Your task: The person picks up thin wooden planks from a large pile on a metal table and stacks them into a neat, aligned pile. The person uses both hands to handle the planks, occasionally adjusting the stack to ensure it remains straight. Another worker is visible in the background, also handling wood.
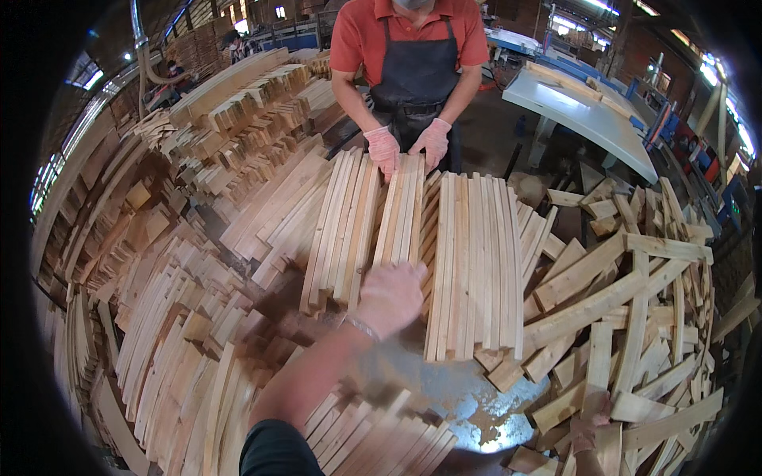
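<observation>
My left hand (389, 298), with a bracelet at the wrist, is closed over the near end of a narrow bundle of pale wooden strips (402, 218). At that bundle's far end are the pink-gloved hands (407, 148) of a person in a red shirt and dark apron. Bundles of similar strips lie on both sides, a left one (340, 226) and a wider right one (476, 266). Low on the right, my right hand (589, 419) is closed around the near end of a wooden slat (598, 361) in a loose heap; its fingers are dim and partly hidden.
Loose slats (643, 293) lie crisscrossed on the right. Several stacks of cut wood (178, 341) crowd the left side, and more strips (381, 436) lie close in front of me. A worn metal surface (444, 389) shows between them. Farther back stands a pale machine table (575, 111).
</observation>
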### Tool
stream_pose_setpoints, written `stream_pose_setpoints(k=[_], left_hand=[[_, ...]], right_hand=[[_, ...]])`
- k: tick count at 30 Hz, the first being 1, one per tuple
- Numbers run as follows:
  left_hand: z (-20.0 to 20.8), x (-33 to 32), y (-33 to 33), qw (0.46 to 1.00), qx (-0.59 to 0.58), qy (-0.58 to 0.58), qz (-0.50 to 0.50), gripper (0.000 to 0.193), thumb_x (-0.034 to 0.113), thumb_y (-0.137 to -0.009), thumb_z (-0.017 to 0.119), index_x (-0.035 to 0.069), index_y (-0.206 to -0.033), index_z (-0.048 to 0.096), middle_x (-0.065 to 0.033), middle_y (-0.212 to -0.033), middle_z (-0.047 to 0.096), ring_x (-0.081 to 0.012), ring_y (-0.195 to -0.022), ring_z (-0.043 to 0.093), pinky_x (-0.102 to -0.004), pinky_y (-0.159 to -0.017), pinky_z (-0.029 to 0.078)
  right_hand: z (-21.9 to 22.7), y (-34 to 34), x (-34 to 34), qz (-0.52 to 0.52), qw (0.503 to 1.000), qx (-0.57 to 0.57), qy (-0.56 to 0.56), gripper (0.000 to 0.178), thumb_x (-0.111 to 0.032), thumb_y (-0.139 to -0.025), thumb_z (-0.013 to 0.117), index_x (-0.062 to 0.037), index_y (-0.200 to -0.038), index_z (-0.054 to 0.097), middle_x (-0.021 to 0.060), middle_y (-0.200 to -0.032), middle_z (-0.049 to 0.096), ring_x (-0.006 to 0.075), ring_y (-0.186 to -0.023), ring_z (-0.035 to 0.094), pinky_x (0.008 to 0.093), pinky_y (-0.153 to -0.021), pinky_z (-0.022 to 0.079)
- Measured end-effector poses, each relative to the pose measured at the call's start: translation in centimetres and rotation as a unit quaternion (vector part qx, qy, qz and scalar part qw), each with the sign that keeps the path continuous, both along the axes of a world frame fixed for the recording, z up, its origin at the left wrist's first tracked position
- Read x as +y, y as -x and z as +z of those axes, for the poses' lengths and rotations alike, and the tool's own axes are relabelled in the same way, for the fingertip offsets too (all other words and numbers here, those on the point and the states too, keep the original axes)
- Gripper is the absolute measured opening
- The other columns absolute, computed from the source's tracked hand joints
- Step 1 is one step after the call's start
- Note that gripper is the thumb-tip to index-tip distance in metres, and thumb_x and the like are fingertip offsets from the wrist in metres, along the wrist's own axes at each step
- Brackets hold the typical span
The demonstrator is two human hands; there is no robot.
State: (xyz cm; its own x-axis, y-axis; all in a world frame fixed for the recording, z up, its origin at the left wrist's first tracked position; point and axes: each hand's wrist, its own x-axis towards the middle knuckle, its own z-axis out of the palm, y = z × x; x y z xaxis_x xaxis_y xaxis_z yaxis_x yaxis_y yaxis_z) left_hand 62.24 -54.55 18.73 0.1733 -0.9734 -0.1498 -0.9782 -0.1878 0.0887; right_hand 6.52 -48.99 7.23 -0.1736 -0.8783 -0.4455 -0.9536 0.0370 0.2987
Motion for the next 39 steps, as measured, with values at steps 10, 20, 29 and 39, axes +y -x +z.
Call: stream_pose_setpoints(k=[10,20,29,39], left_hand=[[-3.6,17.1,19.4,0.922,0.295,-0.132,-0.211,0.083,0.047,-0.1,0.064,0.01,-0.168,0.034,-0.0239,-0.16,0.049,-0.0388,-0.145,0.052,-0.0464,-0.121,0.041],[-14.5,26.2,31.2,0.707,0.684,-0.091,0.156,0.062,0.012,-0.085,0.077,0.006,-0.144,0.057,-0.0085,-0.106,0.066,-0.0194,-0.094,0.067,-0.0354,-0.082,0.057],[-13.3,40.2,32.7,0.995,0.044,0.01,0.09,0.073,0.028,-0.086,0.07,0.014,-0.155,0.052,-0.0168,-0.144,0.059,-0.0354,-0.138,0.052,-0.0501,-0.115,0.041],[-12.8,42.1,29.5,0.978,-0.049,0.199,0.025,0.072,0.037,-0.087,0.07,0.008,-0.15,0.054,-0.0139,-0.143,0.055,-0.0355,-0.139,0.047,-0.055,-0.119,0.033]], right_hand=[[2.6,3.5,-0.1,-0.232,0.705,-0.663,0.103,0.079,-0.002,-0.081,0.069,-0.0098,-0.158,0.05,0.0096,-0.119,0.068,0.0205,-0.086,0.066,0.0335,-0.071,0.057],[6.4,-4.5,12.2,0.103,0.769,-0.631,0.034,0.063,-0.03,-0.092,0.08,-0.0045,-0.147,0.061,0.0191,-0.131,0.072,0.0335,-0.12,0.068,0.0417,-0.106,0.053],[3.7,4.9,11.6,0.38,0.837,-0.348,0.182,0.1,-0.058,-0.078,0.081,-0.0062,-0.156,0.046,0.0219,-0.155,0.049,0.0459,-0.149,0.039,0.0616,-0.127,0.024],[-1.7,17.2,27.2,0.318,0.889,-0.217,0.249,0.075,-0.031,-0.068,0.083,-0.013,-0.137,0.058,0.0202,-0.136,0.059,0.0468,-0.132,0.053,0.0656,-0.115,0.036]])
